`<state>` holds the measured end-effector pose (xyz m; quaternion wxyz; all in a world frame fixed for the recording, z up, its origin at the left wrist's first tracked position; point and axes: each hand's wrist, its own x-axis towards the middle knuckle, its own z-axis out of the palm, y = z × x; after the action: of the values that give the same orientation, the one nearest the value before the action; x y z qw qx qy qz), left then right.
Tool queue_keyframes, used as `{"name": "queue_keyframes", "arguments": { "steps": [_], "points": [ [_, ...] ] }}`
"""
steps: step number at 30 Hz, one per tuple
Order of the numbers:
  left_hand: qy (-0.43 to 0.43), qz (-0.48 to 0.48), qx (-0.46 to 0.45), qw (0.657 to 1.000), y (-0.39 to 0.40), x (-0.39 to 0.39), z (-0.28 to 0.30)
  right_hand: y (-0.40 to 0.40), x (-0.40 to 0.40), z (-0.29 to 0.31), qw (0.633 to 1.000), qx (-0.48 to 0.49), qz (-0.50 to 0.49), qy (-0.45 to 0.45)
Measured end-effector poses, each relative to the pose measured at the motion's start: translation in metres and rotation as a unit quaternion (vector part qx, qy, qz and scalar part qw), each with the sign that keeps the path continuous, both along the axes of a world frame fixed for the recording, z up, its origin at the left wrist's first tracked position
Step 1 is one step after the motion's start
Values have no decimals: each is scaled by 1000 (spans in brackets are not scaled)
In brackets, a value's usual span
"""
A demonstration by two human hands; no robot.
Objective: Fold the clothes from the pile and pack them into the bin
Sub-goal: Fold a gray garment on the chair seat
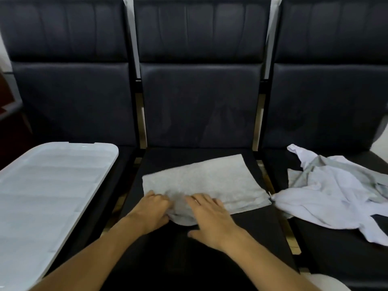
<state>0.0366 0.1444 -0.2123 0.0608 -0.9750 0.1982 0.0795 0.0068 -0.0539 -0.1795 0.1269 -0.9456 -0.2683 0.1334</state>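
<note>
The soft grey folded cloth point(201, 181) lies on the black padded seat point(210, 248), under both hands. The left hand point(150, 211) fingers curl and pinch its near edge. The right hand point(210, 215) fingers lie flat on top. It looks light and floppy, so hold the edges.

Lidded bin point(52, 181) left (closed); pile point(336, 196) right.

Both bare forearms reaching forward, close together. Left hand point(152, 211) knuckles-up with fingers curled under, gripping. Right hand point(210, 219) flat, palm down, fingers straight and spread, thumb out sideways.
</note>
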Motion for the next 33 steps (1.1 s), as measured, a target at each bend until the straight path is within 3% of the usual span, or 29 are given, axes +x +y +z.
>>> {"name": "queue_keyframes", "arguments": {
  "steps": [3, 5, 7, 9, 11, 13, 16, 18, 20, 22, 24, 27, 29, 30, 31, 33],
  "points": [
    [-10, -3, -214, 977, -15, -20, 32, 27, 2, -3, 993, 104, -59, 9],
    [25, 42, -381, 923, -19, -32, 46, 33, 0, 5, 978, 167, -121, 34],
    [90, 64, -477, 872, -13, -37, 52, 26, -1, 13, 965, 208, -146, 62],
    [169, 80, -443, 877, 2, -37, 52, 12, -7, 21, 943, 272, -167, 96],
    [210, 102, -275, 933, 16, -34, 48, -5, -9, 30, 911, 338, -197, 133],
    [186, 142, -131, 963, 18, -26, 44, -27, -7, 38, 892, 355, -226, 165],
    [5, 178, -225, 958, 3, -2, 49, -64, 9, 38, 875, 355, -269, 192],
    [-112, 159, -336, 922, -16, 22, 54, -86, 26, 26, 846, 383, -329, 169],
    [-111, 159, -431, 881, -36, 48, 51, -108, 42, 14, 819, 409, -382, 123],
    [-37, 201, -419, 885, -55, 70, 36, -131, 56, 2, 839, 344, -417, 67],
    [72, 252, -326, 908, -66, 79, 8, -154, 65, -14, 875, 220, -430, 24],
    [180, 260, -210, 925, -64, 73, -30, -150, 55, -22, 921, 151, -355, 58],
    [195, 278, -276, 899, -59, 71, -38, -127, 38, -22, 947, 148, -231, 167],
    [200, 291, -328, 876, -60, 69, -35, -111, 29, -23, 956, 102, -173, 212],
    [204, 303, -378, 851, -63, 65, -29, -96, 23, -28, 967, 26, -127, 219],
    [223, 330, -483, 780, -70, 55, -15, -66, 11, -40, 981, -126, -77, 127]
  ]
}}
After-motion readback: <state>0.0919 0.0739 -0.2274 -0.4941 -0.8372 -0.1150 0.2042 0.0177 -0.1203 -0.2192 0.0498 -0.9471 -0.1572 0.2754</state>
